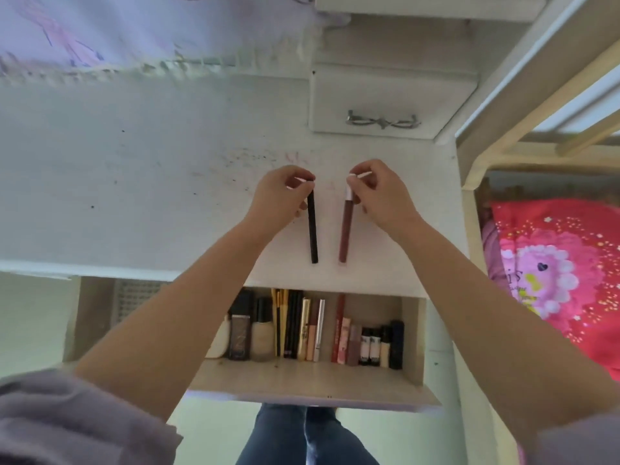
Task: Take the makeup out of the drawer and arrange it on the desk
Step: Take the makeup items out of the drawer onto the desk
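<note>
Two items out on the desk point(151, 162): black eyeliner pencil point(312, 229) pinched at its top by the left hand point(281, 196), brown lip gloss tube point(344, 229) pinched at its cap by the right hand point(379, 193). Both lie near-parallel, just apart, probably being lined up as a row. Open drawer point(411, 330) below holds the rest, roughly fifteen pieces, exact count unclear

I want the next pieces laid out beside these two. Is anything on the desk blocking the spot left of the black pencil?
Nothing visible does. Left of the black pencil the desk shows only faint marks. The left hand pinches the pencil's top end; the right hand pinches the brown lip gloss.
</note>
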The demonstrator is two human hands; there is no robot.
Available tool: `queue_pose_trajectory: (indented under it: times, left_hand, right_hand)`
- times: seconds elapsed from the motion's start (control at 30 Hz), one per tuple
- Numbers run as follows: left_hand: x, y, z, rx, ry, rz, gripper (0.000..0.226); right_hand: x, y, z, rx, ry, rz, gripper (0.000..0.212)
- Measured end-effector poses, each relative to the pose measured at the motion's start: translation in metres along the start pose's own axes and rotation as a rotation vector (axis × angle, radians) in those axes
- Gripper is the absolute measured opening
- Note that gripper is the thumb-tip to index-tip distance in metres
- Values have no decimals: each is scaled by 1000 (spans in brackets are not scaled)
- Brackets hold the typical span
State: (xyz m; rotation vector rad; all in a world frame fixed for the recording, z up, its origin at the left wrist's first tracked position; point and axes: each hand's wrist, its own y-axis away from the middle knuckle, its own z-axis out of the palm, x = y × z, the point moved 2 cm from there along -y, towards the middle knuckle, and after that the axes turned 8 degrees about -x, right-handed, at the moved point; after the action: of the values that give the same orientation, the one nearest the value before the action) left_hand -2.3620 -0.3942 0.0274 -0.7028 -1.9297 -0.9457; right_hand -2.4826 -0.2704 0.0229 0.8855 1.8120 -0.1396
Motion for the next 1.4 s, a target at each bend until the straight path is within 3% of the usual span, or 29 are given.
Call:
queue_pose_trajectory:
  times: [0.2, 0.43, 0.6, 0.7, 0.83, 0.9, 1.03, 1.2, 1.3, 1.4]
  left_hand:
    - [4, -63, 3, -30, -103, -45, 15]
    - [3, -55, 6, -17, -28, -26, 25]
    - [-6, 4, 3, 22, -16, 29, 13]
    - [-35, 81, 13, -17, -32, 123, 9]
    - [-99, 148, 58, -154, -188, -92, 12]
    - [-123, 147, 83, -193, -331, -204, 13]
    - [-139, 114, 119, -196, -677, -276, 33]
    - [-149, 91, 133, -206, -908, -237, 21]
    - [-151, 89, 136, -190, -865, -286, 21]
    - [-139, 102, 131, -132, -597, -328, 25]
  right_hand:
    - [-10, -60, 20, 21, 103, 47, 16]
    - [-4, -55, 24, 60, 143, -24, 23]
    - [2, 20, 16, 69, 97, -29, 15]
    - [21, 104, 29, -77, 68, -30, 14]
    - [87, 161, 65, -333, 389, 247, 19]
    - [115, 156, 76, -315, 528, 363, 26]
    - [143, 122, 98, -231, 703, 398, 41]
    - [160, 103, 114, -188, 704, 408, 26]
    - [156, 107, 112, -151, 617, 406, 30]
    - [140, 124, 104, -141, 408, 314, 29]
